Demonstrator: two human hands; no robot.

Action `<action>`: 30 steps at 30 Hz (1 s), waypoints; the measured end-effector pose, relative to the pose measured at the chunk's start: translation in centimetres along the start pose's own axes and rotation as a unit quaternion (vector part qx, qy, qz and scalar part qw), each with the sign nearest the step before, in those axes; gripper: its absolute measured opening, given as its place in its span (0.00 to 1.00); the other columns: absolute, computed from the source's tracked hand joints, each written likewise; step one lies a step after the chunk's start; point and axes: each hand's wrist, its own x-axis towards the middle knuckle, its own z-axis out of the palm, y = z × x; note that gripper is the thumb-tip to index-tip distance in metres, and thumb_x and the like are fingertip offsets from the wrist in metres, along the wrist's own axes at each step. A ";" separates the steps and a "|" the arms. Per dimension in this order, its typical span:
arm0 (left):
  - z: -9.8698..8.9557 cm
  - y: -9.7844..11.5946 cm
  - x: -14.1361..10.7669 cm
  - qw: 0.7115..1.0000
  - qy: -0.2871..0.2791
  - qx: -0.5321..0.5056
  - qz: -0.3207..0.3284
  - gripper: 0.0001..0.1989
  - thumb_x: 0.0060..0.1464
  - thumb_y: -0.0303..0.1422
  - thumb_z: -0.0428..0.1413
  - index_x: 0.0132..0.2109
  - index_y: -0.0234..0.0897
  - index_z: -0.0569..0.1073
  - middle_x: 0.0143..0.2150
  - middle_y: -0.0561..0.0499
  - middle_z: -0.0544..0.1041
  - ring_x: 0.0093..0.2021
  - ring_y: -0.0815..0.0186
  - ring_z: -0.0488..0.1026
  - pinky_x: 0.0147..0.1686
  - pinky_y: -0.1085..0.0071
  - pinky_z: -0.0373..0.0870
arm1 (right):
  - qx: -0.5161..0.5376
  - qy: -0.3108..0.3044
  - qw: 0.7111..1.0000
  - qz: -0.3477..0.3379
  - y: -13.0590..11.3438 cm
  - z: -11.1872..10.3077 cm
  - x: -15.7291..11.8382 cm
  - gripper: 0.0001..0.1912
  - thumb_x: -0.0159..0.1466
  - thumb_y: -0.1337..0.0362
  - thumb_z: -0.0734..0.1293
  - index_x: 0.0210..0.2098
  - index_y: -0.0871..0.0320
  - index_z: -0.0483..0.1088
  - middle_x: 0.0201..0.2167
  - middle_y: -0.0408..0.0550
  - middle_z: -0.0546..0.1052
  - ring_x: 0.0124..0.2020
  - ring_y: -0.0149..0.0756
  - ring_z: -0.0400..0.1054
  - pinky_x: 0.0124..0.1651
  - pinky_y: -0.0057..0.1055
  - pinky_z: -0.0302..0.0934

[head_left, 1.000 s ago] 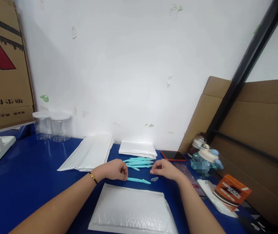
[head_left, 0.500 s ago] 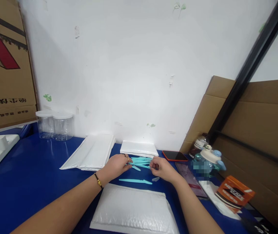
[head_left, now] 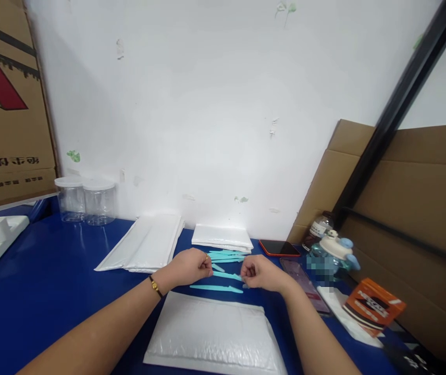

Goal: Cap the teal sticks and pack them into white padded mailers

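Between my hands a thin turquoise razor is stretched lengthwise. My left hand pinches its left end, and my right hand has its fingers closed on the right end. Just in front, another turquoise razor lies on the blue table, with a small clear cap near my right fingers. Behind my hands is a pile of several turquoise razors. A padded white mailer lies flat nearest to me.
Stacked white mailers and a smaller white stack lie near the wall. Two clear jars stand back left. On the right are a red-edged phone, a second phone, a bottle and an orange box.
Both hands have come slightly toward me from the pile, bringing one razor away from it. The view has shifted a little.
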 end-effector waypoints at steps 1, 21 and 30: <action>-0.2 -0.2 0.0 1.000 -0.001 -0.007 -0.005 0.10 0.48 0.38 0.52 0.30 0.39 0.76 0.27 0.53 0.76 0.27 0.68 0.69 0.24 0.76 0.57 | -0.002 0.001 1.000 0.013 0.3 -0.2 -0.1 0.03 0.47 0.72 0.65 0.24 0.61 0.69 0.19 0.39 0.69 0.21 0.25 0.60 0.22 0.20 0.52; 1.5 -2.4 0.6 0.992 0.073 0.098 0.030 0.06 0.50 0.34 0.53 0.34 0.40 0.74 0.35 0.51 0.75 0.35 0.65 0.71 0.35 0.72 0.61 | -0.122 0.068 0.990 0.029 -2.4 4.4 4.1 0.03 0.54 0.66 0.67 0.26 0.59 0.70 0.30 0.44 0.69 0.29 0.29 0.62 0.29 0.24 0.54; 0.8 -2.0 0.4 1.000 -0.008 -0.004 0.024 0.07 0.46 0.29 0.52 0.30 0.40 0.76 0.30 0.55 0.77 0.30 0.68 0.71 0.29 0.75 0.60 | -0.066 -0.008 0.995 0.072 0.7 -0.5 0.8 0.04 0.52 0.65 0.67 0.24 0.60 0.71 0.22 0.43 0.72 0.25 0.30 0.65 0.26 0.24 0.55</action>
